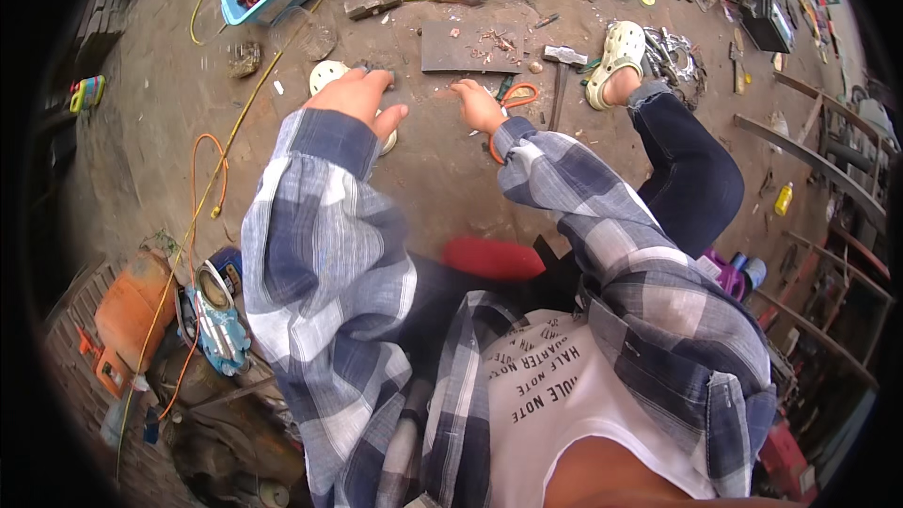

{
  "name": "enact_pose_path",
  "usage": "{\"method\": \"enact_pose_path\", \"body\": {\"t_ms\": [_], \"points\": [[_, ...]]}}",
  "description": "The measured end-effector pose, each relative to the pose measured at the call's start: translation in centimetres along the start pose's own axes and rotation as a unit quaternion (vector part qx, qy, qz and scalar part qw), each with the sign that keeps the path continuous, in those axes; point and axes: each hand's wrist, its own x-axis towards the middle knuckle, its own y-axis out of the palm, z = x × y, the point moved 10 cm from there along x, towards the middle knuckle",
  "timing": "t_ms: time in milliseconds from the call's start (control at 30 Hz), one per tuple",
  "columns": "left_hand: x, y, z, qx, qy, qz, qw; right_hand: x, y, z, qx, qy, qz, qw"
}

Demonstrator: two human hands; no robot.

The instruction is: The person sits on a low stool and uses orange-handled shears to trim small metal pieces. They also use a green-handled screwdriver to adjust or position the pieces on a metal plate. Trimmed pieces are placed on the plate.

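Observation:
My left hand [356, 99] hovers over my left clog [328, 73], its thumb and fingers apart and nothing in it. My right hand [481, 110] reaches to the near edge of a dark flat metal plate [447, 45], fingers stretched out, with nothing visible in it. Copper-coloured scraps [499, 45] lie scattered on the plate. Orange-handled scissors [522, 92] lie close beside my right wrist, partly covered by it. To their right is a hammer [562, 66] with its head pointing away from me.
A blue basket [229, 2] of reddish copper pieces stands at the far left. Near it a sledgehammer [373, 2] lies by a yellow cable [254, 94]. Metal parts [673, 56] are heaped beside my right clog [618, 61]. A metal frame [818, 155] stands at right.

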Motion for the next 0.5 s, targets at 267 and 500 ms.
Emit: {"method": "enact_pose_path", "body": {"t_ms": [267,500], "points": [[-3.4,-2.5,0.3,-0.023,0.017,-0.052,0.998,0.0,-0.9,3.7,-0.204,-0.081,-0.047,0.975],[-5.6,-1.3,-1.5,-0.056,0.022,-0.025,0.998,-4.5,-0.6,7.5,-0.035,-0.161,-0.138,0.977]]}}
